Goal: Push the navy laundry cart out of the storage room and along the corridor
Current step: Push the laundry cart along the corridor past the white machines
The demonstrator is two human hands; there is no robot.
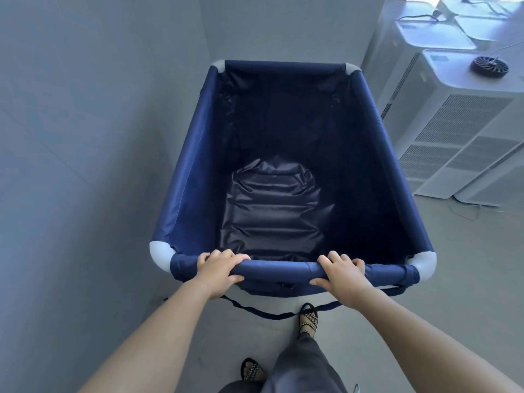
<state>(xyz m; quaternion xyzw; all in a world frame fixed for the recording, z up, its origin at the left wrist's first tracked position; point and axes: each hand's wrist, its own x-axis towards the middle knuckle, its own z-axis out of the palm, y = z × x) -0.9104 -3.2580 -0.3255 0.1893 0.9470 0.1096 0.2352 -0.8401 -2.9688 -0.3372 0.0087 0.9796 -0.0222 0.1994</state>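
You've got your left hand point(218, 269) and right hand point(338, 272) wrapped round the near rail of the empty navy laundry cart point(192, 177), hemmed between wall point(85, 109) and white units point(453, 131), so push straight.

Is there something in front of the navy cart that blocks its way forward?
Yes. A grey wall stands right beyond the far rim of the navy cart, and white machines line its right side. Both the left hand and the right hand already grip the near rail; the cart probably must turn.
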